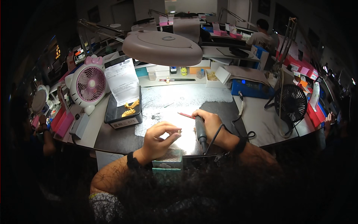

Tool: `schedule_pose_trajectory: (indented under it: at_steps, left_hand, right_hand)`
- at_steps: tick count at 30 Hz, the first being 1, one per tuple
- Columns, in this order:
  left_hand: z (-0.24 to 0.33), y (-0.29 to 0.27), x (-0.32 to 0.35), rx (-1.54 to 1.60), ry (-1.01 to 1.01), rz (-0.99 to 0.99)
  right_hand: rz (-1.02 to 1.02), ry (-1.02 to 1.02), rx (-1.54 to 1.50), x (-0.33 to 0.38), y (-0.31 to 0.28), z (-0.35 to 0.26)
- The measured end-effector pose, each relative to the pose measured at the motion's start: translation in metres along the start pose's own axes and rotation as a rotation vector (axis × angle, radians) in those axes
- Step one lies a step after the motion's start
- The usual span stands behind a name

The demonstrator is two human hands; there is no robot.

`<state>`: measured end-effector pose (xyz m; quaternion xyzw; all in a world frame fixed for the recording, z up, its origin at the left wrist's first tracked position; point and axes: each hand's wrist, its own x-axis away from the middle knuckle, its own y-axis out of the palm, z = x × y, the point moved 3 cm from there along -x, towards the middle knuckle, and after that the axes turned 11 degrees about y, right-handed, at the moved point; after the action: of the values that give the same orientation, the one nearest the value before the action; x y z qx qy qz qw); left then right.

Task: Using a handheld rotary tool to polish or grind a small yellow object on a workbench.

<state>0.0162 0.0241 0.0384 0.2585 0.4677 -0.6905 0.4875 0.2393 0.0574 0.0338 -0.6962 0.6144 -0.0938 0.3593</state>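
Observation:
Over the brightly lit mat, my left hand [158,139] pinches a small pale piece [179,131] between thumb and fingertips. It is too small to make out further, and the fingers partly cover it. My right hand [213,126] is wrapped round a dark grey rotary handpiece [201,131], whose cord leaves its lower end and loops to the right. The handpiece's working tip cannot be made out. The two hands are a short way apart. Beyond the right fingers, a thin red stick [184,114] lies on the mat.
A black tray [124,118] at the left holds yellow dental models [129,109] and a printed sheet [121,82]. A lamp [162,46] hangs above. The blue control box [250,89] and black fan [291,103] stand right, a pink-and-white fan [90,83] left. A green-rimmed box [167,164] sits below my left hand.

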Motion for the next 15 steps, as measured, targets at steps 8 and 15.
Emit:
schedule_pose_trajectory:
  at_steps: [8,15]
  left_hand:
    - [0.0,0.0,0.001,0.025,-0.007,0.038]
    - [0.002,-0.003,0.004,0.004,-0.014,0.093]
  right_hand:
    - [0.135,-0.042,-0.436,0.005,0.002,-0.017]
    - [-0.123,-0.207,-0.828,0.03,0.004,-0.028]
